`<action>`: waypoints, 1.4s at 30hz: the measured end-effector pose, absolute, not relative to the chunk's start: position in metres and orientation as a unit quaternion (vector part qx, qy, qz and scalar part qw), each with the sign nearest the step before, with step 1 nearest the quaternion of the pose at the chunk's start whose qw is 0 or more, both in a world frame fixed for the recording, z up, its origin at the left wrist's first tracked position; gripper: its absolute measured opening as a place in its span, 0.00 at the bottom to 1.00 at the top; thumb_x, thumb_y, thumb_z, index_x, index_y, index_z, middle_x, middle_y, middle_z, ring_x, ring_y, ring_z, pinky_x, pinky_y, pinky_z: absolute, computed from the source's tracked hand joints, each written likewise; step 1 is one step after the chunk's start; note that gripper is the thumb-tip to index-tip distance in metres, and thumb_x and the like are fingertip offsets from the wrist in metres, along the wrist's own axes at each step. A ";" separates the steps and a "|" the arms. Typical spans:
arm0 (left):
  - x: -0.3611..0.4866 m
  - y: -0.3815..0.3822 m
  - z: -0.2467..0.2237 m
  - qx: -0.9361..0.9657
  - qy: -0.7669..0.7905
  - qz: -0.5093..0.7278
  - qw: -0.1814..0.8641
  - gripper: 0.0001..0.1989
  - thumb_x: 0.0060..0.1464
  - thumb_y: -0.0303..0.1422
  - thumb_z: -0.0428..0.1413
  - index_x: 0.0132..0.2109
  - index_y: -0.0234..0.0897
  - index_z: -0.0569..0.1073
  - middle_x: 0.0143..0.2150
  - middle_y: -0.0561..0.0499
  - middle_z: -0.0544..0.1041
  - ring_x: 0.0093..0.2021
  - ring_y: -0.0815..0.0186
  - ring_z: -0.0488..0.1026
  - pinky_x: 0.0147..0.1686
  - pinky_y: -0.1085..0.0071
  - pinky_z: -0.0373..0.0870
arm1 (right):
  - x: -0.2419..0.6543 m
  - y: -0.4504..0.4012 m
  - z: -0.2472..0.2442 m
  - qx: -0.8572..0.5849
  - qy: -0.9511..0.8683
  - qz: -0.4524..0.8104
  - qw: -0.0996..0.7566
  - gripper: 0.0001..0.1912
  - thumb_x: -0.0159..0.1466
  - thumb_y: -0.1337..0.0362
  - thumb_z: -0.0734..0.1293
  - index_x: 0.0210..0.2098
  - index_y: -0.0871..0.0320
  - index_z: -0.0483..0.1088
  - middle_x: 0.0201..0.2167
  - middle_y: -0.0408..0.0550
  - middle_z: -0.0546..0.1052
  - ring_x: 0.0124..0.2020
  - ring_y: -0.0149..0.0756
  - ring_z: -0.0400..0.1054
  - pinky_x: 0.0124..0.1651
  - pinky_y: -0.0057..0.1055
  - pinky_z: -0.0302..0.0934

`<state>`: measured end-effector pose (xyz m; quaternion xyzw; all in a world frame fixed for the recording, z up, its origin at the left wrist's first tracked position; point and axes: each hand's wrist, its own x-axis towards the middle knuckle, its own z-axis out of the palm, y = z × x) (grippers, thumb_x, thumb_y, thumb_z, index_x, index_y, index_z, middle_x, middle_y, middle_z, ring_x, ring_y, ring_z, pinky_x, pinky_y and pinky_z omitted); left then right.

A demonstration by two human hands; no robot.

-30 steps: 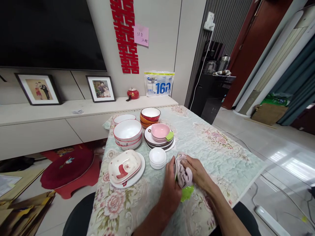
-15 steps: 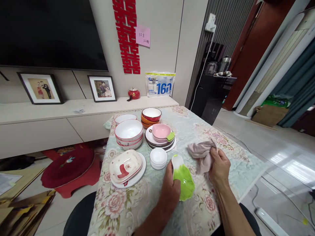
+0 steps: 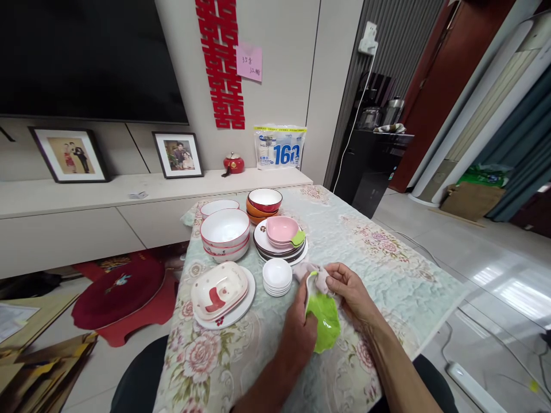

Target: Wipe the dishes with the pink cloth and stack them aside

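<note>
A green, cabbage-shaped dish [image 3: 326,321] with a white end is gripped along its left edge by my left hand [image 3: 300,322]. My right hand [image 3: 348,288] pinches a greyish-pink cloth [image 3: 317,279] and presses it against the dish's far, white end. Part of the cloth is hidden behind the dish and my fingers. Just left of the dish stands a stack of small white saucers [image 3: 277,274]. Beyond it, pink bowls [image 3: 282,229] with a green leaf handle rest on a pile of plates [image 3: 260,240].
Further left are white bowls with red rims [image 3: 225,229] and a bear-patterned dish [image 3: 219,291] on a white plate [image 3: 249,295]. Red and orange bowls [image 3: 265,202] are stacked at the back. A flowered cloth covers the table [image 3: 374,246]. A red stool [image 3: 124,292] stands to the left.
My right hand has moved left with the cloth, from beside the dish onto its white end. The left hand keeps its grip, the dish turned slightly. The stacks stay put.
</note>
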<state>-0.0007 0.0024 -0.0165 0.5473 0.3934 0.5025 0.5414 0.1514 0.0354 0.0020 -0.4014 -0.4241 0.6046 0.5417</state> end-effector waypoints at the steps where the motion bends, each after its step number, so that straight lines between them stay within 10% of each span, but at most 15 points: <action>1: 0.000 0.002 -0.017 0.561 0.386 0.500 0.535 0.41 0.46 0.21 0.48 0.69 0.37 0.57 0.70 0.47 0.60 0.71 0.55 0.52 0.69 0.58 0.48 | 0.152 0.034 0.004 -0.404 -0.431 0.611 0.526 0.21 0.52 0.59 0.77 0.44 0.54 0.75 0.43 0.48 0.79 0.38 0.38 0.72 0.41 0.32 0.65; 12: 0.004 -0.005 -0.022 0.615 0.427 0.521 0.411 0.35 0.53 0.21 0.46 0.69 0.36 0.57 0.63 0.38 0.65 0.66 0.52 0.60 0.66 0.53 0.55 | 0.160 0.030 0.021 -0.473 -0.601 0.524 0.374 0.07 0.58 0.62 0.69 0.28 0.59 0.73 0.28 0.42 0.68 0.30 0.32 0.62 0.33 0.27 0.56; 23: 0.004 -0.001 -0.018 0.566 0.406 0.575 0.430 0.29 0.59 0.30 0.50 0.66 0.36 0.57 0.65 0.37 0.64 0.66 0.52 0.60 0.64 0.52 0.57 | 0.151 0.029 0.015 -0.465 -0.740 0.252 0.415 0.07 0.64 0.64 0.67 0.39 0.56 0.77 0.31 0.45 0.72 0.34 0.37 0.65 0.38 0.33 0.59; 31: -0.003 0.004 -0.006 0.539 0.429 0.535 0.490 0.12 0.53 0.31 0.56 0.45 0.37 0.69 0.39 0.47 0.79 0.37 0.61 0.76 0.36 0.68 0.73 | 0.159 0.024 0.021 -0.394 -0.827 -0.003 0.401 0.14 0.67 0.72 0.60 0.48 0.54 0.73 0.39 0.52 0.73 0.41 0.43 0.63 0.42 0.40 0.60; 42: -0.001 0.004 -0.014 0.495 0.461 0.511 0.531 0.15 0.59 0.39 0.51 0.47 0.35 0.74 0.38 0.47 0.75 0.32 0.64 0.72 0.26 0.70 0.76 | 0.160 0.030 0.018 -0.403 -0.844 0.021 0.354 0.17 0.68 0.70 0.60 0.53 0.50 0.72 0.43 0.52 0.74 0.45 0.43 0.65 0.46 0.41 0.63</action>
